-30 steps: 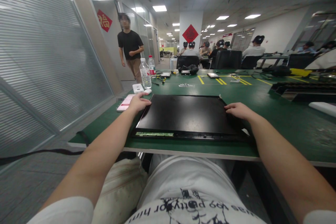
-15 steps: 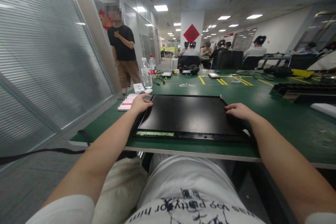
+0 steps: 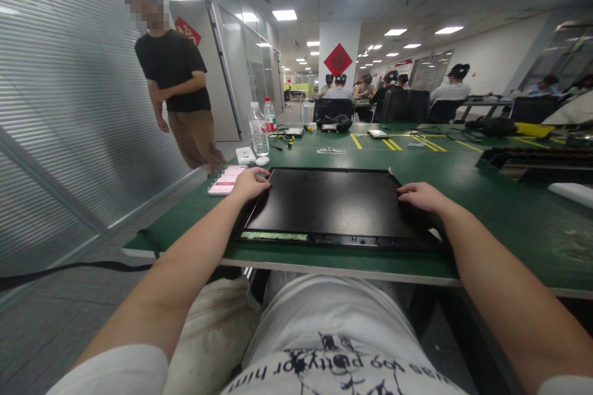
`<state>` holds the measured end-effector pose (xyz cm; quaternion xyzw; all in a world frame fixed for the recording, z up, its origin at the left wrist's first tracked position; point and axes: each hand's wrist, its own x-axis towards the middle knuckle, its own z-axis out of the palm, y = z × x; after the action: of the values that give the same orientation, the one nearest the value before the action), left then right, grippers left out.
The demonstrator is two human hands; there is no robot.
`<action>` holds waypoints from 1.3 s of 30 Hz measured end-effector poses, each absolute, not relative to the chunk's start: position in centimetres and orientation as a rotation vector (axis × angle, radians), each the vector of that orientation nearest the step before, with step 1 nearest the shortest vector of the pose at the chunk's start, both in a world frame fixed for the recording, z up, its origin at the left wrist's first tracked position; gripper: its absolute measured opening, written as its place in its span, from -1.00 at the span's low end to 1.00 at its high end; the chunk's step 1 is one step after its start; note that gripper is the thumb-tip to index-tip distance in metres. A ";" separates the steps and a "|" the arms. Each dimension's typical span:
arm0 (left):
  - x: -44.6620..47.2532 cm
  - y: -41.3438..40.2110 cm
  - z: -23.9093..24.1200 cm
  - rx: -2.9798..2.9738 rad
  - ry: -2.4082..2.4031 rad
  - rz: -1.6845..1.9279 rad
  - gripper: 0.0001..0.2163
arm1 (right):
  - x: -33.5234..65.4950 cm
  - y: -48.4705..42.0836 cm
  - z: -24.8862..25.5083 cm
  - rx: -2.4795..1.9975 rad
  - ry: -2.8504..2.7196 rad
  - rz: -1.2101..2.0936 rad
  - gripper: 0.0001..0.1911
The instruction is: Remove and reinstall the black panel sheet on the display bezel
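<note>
A black display panel (image 3: pixel 328 200) lies flat on the green table in front of me, inside a dark frame. Along its near edge runs a narrow green circuit board (image 3: pixel 274 236), on the left. My left hand (image 3: pixel 251 184) grips the panel's left edge near the far corner, its fingers bent over the rim. On the opposite side, my right hand (image 3: pixel 422 195) holds the right edge with thumb and fingers pinched together. The undersides of the panel and the fingertips beneath it are hidden.
Beyond the left hand are a pink-screened tablet (image 3: pixel 227 180), a white case (image 3: pixel 244 155), a clear water bottle (image 3: pixel 258 129) and a red-capped bottle (image 3: pixel 269 115). Small screws or parts (image 3: pixel 331 150) lie behind the panel. Dark panels (image 3: pixel 532 160) are stacked at right. A person (image 3: pixel 178 86) walks at left.
The person in the black shirt has come closer and further to the left along the glass wall. Both my hands and the display panel stay almost where they were.
</note>
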<state>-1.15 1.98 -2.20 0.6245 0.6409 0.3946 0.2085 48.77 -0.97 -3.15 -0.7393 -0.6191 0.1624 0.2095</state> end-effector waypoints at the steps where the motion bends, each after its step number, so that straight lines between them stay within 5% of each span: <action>1: -1.2 2.0 -2.2 1.747 1.788 1.097 -0.66 | 48.7 -1.0 -3.1 -2.053 -1.723 0.451 -0.69; 39: -0.8 0.9 -0.7 2.221 1.732 0.931 -0.78 | 48.6 -1.1 -3.0 -2.040 -1.753 0.410 -0.73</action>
<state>-0.81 0.94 -0.70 0.7458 0.5818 0.3126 0.0876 48.55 -1.06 -3.03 -0.7333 -0.6300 0.1474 0.2088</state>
